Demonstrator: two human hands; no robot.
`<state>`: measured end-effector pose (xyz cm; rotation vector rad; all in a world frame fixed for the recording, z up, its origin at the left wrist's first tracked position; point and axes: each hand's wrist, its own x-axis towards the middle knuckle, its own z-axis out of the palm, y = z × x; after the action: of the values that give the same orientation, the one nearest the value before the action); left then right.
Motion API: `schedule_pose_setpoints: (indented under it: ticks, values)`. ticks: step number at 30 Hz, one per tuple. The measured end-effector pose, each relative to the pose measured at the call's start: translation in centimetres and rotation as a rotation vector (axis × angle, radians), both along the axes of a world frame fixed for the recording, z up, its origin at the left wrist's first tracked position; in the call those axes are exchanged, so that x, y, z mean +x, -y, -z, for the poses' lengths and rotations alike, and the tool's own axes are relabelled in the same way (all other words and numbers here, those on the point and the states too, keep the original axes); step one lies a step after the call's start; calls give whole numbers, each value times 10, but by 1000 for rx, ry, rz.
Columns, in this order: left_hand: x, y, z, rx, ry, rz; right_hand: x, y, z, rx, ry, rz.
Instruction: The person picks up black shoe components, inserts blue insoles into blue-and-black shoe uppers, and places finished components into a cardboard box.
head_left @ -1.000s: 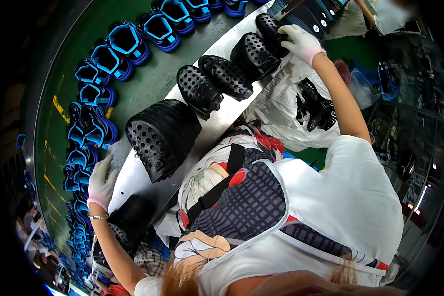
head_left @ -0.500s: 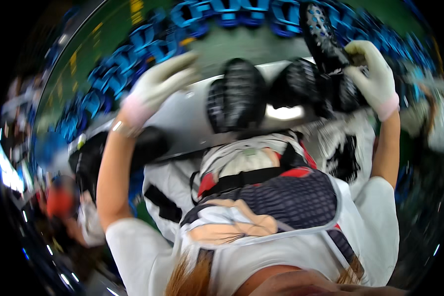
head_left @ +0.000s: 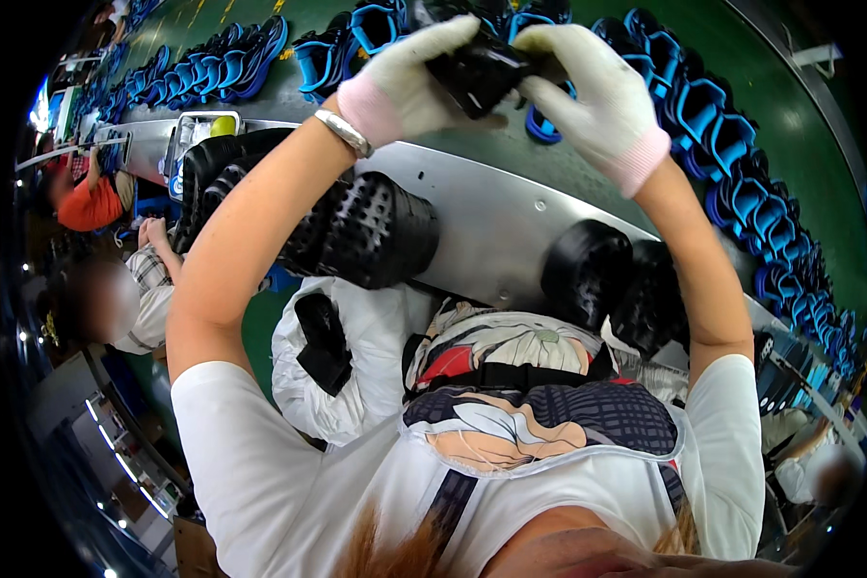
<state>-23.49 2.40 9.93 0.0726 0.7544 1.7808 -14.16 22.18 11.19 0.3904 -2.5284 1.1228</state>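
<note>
My left hand [head_left: 419, 82] and my right hand [head_left: 602, 101], both in white gloves with pink cuffs, are raised beyond the metal bench [head_left: 496, 217]. Between them they grip a glossy black rubber shoe sole [head_left: 485, 77], fingers curled round its two sides. Gloves and blur hide part of its shape. Beneath my left forearm, a group of black studded soles [head_left: 380, 226] stands on the bench. More black soles [head_left: 588, 270] stand near my right forearm.
Rows of black shoes with blue linings [head_left: 727, 120] line the green surface past the bench. A tray [head_left: 178, 154] holding something yellow-green sits at the left. White fabric [head_left: 356, 385] hangs below the bench. People work at the left [head_left: 149, 289] and right [head_left: 809, 472].
My right hand has brought the sole leftward, and my left hand, open before, has moved right and closed on it. The view has shifted and is less blurred.
</note>
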Motion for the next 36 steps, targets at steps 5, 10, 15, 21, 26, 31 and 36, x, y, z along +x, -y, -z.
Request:
schedule_pose_setpoints:
  ticks: [5,10,15,21,26,31,36]
  values:
    - [-60,49,-25,-229,86,-206,-75,50,22,-190,277,-14]
    - [-96,73,1,-150,-217,-209,-114,90,24,-233,500,-11]
    - [-132,104,65,-152,-355,-176,-152,114,47,81,460,75]
    - [-150,124,87,-855,-658,307,-180,103,62,363,661,-37]
    - [-148,115,105,-1106,-1611,494,-236,105,58,538,734,-187]
    - [-174,108,160,-1139,-1809,404,-267,123,19,664,735,-111]
    - [-182,104,165,-1215,-1622,356,-271,164,50,796,725,-60]
